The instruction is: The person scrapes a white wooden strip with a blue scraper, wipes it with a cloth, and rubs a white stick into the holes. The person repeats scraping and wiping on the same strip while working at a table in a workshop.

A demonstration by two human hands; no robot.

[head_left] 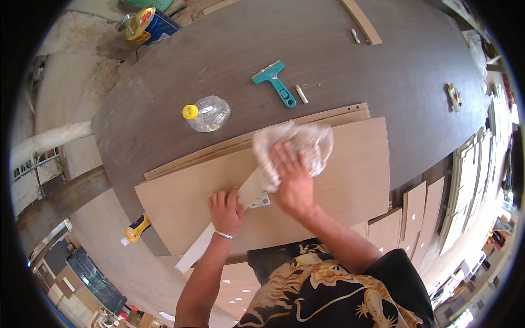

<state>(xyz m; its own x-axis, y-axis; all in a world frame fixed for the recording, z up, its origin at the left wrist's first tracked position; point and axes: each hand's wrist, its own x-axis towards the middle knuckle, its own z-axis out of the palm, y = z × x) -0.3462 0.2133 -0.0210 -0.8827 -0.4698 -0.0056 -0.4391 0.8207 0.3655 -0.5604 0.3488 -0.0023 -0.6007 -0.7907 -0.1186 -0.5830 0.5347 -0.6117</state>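
A long pale strip (198, 245) lies slantwise over a light-brown wooden panel (353, 164), its near end sticking out past the panel's front edge. My left hand (226, 212) is closed round the strip near its middle. At the strip's far end my right hand (295, 188) presses a crumpled off-white cloth (318, 143), slightly smeared by motion; the cloth hides that end. Beside the strip, a small printed label (262, 201) is partly covered. A second board (344, 113) with small holes shows from behind the panel.
Beyond the panel, the dark table (219, 60) carries a clear bottle with a yellow cap (210, 113), a teal scraper (277, 82) and a marker-like stick (302, 94). A yellow bottle (135, 229) lies at the panel's left corner. Boards (413, 216) lean at right; a blue can (156, 27) stands far left.
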